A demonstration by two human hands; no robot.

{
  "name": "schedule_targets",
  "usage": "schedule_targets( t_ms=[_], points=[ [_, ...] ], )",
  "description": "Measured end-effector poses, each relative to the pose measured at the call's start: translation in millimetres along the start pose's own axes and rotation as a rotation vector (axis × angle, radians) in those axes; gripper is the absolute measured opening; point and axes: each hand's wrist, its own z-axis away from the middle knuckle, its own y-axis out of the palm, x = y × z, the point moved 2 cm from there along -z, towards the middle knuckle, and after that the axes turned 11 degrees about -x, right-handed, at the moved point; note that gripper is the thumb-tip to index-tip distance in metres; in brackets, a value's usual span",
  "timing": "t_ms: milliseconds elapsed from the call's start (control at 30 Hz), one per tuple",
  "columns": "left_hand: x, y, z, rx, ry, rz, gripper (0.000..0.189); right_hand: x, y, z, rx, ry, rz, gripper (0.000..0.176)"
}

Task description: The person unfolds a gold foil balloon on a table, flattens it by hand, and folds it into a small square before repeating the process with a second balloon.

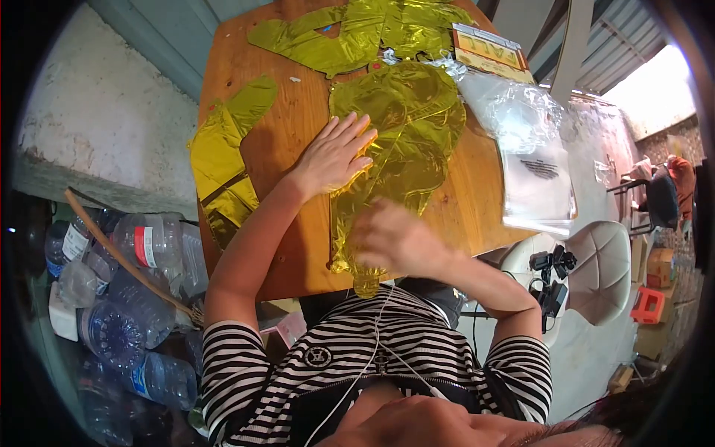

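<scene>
A deflated gold foil balloon (417, 141) lies flat on the wooden table, its narrow end reaching over the near edge. My left hand (335, 156) rests on the balloon's left side, palm down, with fingers stretched out. Over the lower part of the same balloon is my right hand (398, 238), bent inward and smeared by motion. I cannot tell whether its fingers hold the foil. More flat gold foil balloons lie around: one (320, 41) at the far edge and another (220, 153) along the left edge.
Clear plastic bags (536, 186) and a printed packet (491, 52) lie on the table's right side. Large plastic bottles (141, 320) are piled at left. A pale chair (599, 272) holding black equipment stands at right. A white cord (372, 335) hangs down my front.
</scene>
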Motion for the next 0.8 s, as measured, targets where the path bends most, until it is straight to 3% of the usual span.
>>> schedule_targets(
  t_ms=[33, 133, 167, 200, 233, 333, 400, 467, 500, 533, 600, 767, 800],
  points=[
    [-1, -1, -1, 0.001, 0.005, 0.011, 0.06, -8, -18, -2, -0.068, 0.098, 0.068, 0.03],
    [-2, -3, 0, 0.007, -0.019, 0.026, 0.06, -46, -61, 5, -0.545, 0.597, 0.209, 0.03],
    [-2, -2, 0, 0.01, -0.025, 0.026, 0.06, -73, -72, 16, -0.653, 0.858, -0.147, 0.034],
    [-2, -2, 0, 0.012, -0.03, 0.025, 0.06, -95, -88, 20, -0.677, 1.037, -0.318, 0.038],
    [-1, -2, 0, 0.006, -0.021, 0.033, 0.06, -113, -98, 25, -0.724, 1.117, -0.539, 0.04],
    [1, 1, 0, -0.014, -0.013, 0.052, 0.061, -141, -115, 15, -0.761, 1.288, -0.69, 0.041],
    [2, 4, 1, -0.024, -0.013, 0.031, 0.06, -153, -119, 2, -0.728, 1.303, -0.664, 0.035],
    [2, 2, 1, -0.009, -0.012, 0.029, 0.06, -166, -118, -9, -0.294, 1.288, -0.483, 0.029],
    [2, 2, 0, 0.001, -0.018, 0.024, 0.06, -179, -110, -12, -0.442, 1.473, -0.338, 0.022],
    [1, 3, 1, 0.007, -0.013, 0.031, 0.06, -178, -109, -17, -0.447, 1.482, -0.336, 0.022],
    [2, 4, 0, 0.005, -0.019, 0.018, 0.06, -174, -114, -27, -0.19, 1.405, -0.026, 0.018],
    [2, 5, 3, -0.017, -0.025, 0.025, 0.06, -162, -110, -25, -0.368, 1.4, -0.247, 0.025],
    [2, 4, 2, -0.019, -0.017, 0.028, 0.06, -159, -103, -25, -0.451, 1.324, -0.357, 0.024]
  ],
)
